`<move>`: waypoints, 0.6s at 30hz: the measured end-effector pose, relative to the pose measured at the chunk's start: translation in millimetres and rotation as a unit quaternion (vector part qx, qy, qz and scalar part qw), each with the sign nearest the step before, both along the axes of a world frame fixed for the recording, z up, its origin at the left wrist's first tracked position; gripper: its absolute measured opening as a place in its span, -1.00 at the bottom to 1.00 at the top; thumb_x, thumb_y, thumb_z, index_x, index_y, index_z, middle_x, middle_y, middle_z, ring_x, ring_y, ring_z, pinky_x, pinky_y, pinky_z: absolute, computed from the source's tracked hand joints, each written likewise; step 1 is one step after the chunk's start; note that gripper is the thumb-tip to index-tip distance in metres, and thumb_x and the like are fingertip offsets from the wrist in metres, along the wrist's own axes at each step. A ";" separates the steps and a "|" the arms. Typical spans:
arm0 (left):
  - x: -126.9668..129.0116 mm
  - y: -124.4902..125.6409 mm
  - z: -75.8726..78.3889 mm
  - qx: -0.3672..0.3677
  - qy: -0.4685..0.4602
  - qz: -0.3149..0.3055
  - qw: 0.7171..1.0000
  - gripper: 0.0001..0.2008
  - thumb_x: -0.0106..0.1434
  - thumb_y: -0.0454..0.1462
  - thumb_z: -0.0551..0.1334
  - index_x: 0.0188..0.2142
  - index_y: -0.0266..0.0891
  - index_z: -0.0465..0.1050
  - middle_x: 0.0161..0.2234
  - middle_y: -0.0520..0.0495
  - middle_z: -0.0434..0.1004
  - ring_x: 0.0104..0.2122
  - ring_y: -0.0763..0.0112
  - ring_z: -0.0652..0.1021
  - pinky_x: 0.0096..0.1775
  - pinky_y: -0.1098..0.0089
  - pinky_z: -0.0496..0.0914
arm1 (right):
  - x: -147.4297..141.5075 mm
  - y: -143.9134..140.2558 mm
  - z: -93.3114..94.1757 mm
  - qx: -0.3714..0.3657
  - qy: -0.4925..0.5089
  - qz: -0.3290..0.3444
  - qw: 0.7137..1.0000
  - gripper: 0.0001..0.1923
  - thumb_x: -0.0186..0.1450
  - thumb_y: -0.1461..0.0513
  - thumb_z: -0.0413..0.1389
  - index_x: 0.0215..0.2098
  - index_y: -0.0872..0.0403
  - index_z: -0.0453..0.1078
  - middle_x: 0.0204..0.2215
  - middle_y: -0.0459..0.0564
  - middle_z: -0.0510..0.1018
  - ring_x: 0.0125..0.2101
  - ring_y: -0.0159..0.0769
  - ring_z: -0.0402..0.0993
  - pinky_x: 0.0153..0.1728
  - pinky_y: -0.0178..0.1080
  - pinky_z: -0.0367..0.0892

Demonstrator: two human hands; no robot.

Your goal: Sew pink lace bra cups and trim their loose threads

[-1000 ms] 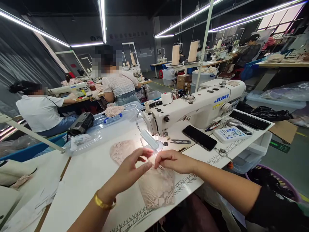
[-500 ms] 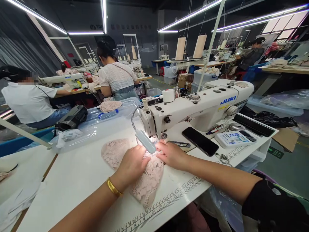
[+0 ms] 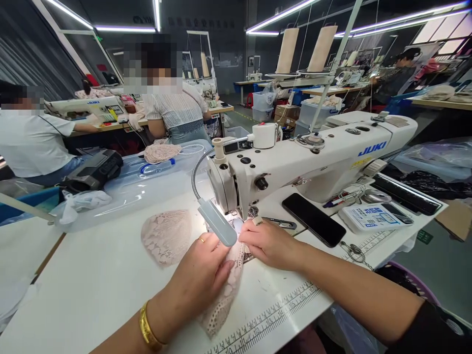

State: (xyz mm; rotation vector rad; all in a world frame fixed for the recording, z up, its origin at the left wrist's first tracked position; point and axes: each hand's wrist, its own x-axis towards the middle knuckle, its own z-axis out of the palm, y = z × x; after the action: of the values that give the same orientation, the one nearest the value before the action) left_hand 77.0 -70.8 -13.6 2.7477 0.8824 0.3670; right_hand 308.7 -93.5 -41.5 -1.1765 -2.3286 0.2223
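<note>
Lace piece (image 3: pixel 221 300) under both hands; lamp (image 3: pixel 217 222) hides the needle.

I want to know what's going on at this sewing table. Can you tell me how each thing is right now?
Left hand: pressed flat on the lace.
Right hand: fingers on the lace near the needle.
Pink lace piece: lying on the table, partly under both hands.
Second lace piece: lying flat, untouched.
Lamp: switched on, bent down over the work.
Phone: screen dark, lying flat.
Snips: lying on the table, unused.
</note>
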 end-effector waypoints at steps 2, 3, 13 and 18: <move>-1.3 3.2 0.7 -0.001 0.007 -0.008 1.000 -0.80 0.36 -0.29 0.12 -0.12 -0.16 0.51 -0.27 -0.15 0.50 -0.30 0.13 0.44 -0.28 0.19 0.33 | -0.2 1.0 -0.6 -0.007 0.002 -0.004 1.000 -0.73 0.23 0.50 0.01 -0.32 0.05 0.42 -0.36 -0.03 0.47 -0.36 -0.24 0.24 -0.36 -0.24 0.12; -1.6 4.7 1.0 -0.006 0.010 -0.011 1.000 -0.79 0.37 -0.28 0.12 -0.09 -0.16 0.50 -0.25 -0.16 0.51 -0.28 0.12 0.45 -0.26 0.18 0.34 | -0.2 1.6 -1.2 -0.009 0.004 -0.007 1.000 -0.72 0.23 0.50 0.01 -0.32 0.04 0.42 -0.37 -0.03 0.46 -0.36 -0.23 0.24 -0.36 -0.24 0.12; -3.2 14.0 -0.3 -0.039 -0.004 -0.019 0.999 -0.70 0.37 -0.20 0.20 0.06 -0.16 0.47 -0.04 -0.22 0.55 -0.10 -0.03 0.49 -0.10 0.06 0.36 | -0.6 3.4 -3.1 -0.023 -0.015 -0.033 0.999 -0.71 0.21 0.50 -0.04 -0.36 0.05 0.39 -0.45 -0.04 0.44 -0.37 -0.21 0.19 -0.37 -0.21 0.09; -3.5 14.4 0.5 -0.047 -0.010 -0.019 0.999 -0.71 0.35 -0.20 0.22 0.04 -0.17 0.47 0.00 -0.22 0.54 -0.07 -0.03 0.48 -0.06 0.04 0.36 | -0.4 2.3 -3.5 -0.023 -0.002 -0.037 0.999 -0.66 0.23 0.50 -0.05 -0.27 0.02 0.43 -0.39 -0.03 0.48 -0.34 -0.20 0.23 -0.37 -0.22 0.11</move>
State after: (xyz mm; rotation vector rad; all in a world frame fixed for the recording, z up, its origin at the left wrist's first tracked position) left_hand 73.5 -56.4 -13.1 2.6651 0.8203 0.3370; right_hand 308.3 -91.3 -45.0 -1.2844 -2.2893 0.2493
